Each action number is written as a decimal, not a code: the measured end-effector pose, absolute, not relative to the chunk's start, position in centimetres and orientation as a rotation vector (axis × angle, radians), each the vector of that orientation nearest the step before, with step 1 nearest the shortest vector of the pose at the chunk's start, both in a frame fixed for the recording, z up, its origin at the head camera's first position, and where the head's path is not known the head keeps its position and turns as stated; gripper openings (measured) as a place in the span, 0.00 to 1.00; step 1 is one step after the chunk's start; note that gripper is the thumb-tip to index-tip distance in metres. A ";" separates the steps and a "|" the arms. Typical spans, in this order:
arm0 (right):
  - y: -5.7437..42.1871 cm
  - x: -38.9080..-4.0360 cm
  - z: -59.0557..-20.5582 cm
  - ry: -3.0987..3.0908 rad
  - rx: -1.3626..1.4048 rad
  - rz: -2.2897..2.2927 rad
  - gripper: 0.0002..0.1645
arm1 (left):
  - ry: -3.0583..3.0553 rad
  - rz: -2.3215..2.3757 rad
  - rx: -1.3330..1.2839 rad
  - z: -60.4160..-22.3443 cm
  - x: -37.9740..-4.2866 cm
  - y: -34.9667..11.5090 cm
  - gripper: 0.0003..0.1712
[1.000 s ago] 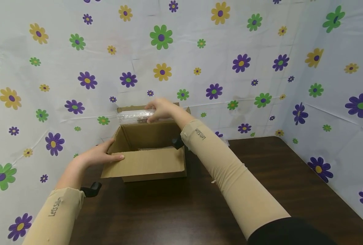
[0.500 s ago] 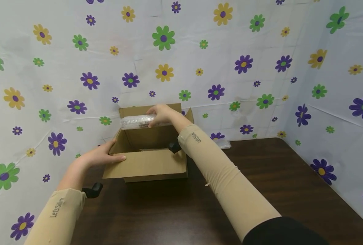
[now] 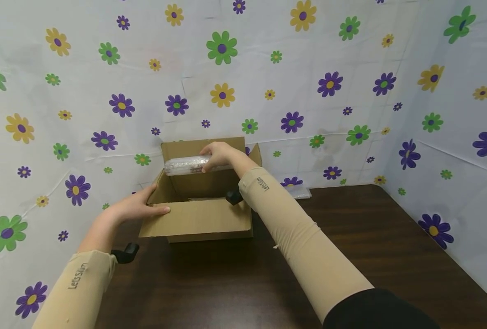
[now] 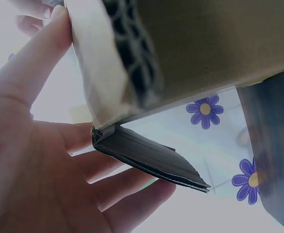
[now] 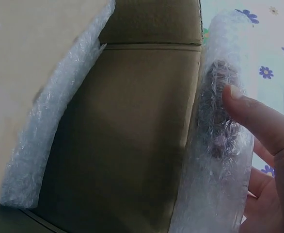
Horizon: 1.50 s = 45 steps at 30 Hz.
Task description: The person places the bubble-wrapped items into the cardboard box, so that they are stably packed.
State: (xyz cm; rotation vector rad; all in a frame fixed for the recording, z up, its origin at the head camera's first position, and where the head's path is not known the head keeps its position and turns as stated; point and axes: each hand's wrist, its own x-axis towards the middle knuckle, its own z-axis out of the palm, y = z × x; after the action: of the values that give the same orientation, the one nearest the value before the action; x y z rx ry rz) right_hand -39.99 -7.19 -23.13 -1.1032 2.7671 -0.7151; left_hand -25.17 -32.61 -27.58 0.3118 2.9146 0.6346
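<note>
An open cardboard box [image 3: 196,218] stands on the dark table, its front flap folded outward. At its left front corner my left hand [image 3: 130,208] grips the cardboard, thumb on top of the front flap; in the left wrist view the fingers [image 4: 110,187] reach behind a folded side flap [image 4: 149,155]. My right hand [image 3: 219,154] holds a bubble-wrapped bundle [image 3: 183,165] level over the box's rear edge, in front of the raised back flap [image 3: 204,145]. A dark reddish item shows through the wrap. The right wrist view has the thumb [image 5: 258,116] pressed on this wrap.
Inside the box lies another piece of bubble wrap [image 5: 55,121], seen in the right wrist view. A flat clear plastic packet [image 3: 299,192] rests on the table [image 3: 330,256] right of the box. A flower-printed sheet [image 3: 247,82] hangs close behind.
My right hand has lowered the bubble-wrapped bundle slightly toward the box, so more of the back flap shows above it. My left hand keeps its grip on the corner.
</note>
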 end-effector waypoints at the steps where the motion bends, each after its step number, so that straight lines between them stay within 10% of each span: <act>1: -7.2 -40.0 -23.2 2.769 -1.102 -0.712 0.37 | 2.911 0.644 0.314 -27.6 -25.2 -32.6 0.62; 45: -7.0 -40.6 -25.2 2.715 -1.105 -0.713 0.36 | 2.914 0.669 0.323 -27.8 -25.2 -32.5 0.61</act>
State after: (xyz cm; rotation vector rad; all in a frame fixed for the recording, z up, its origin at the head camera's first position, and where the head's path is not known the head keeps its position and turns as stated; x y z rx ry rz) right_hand -40.60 -6.95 -25.24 -1.1048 2.7150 -0.7130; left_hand -25.18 -32.53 -27.85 0.3233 2.9136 0.6691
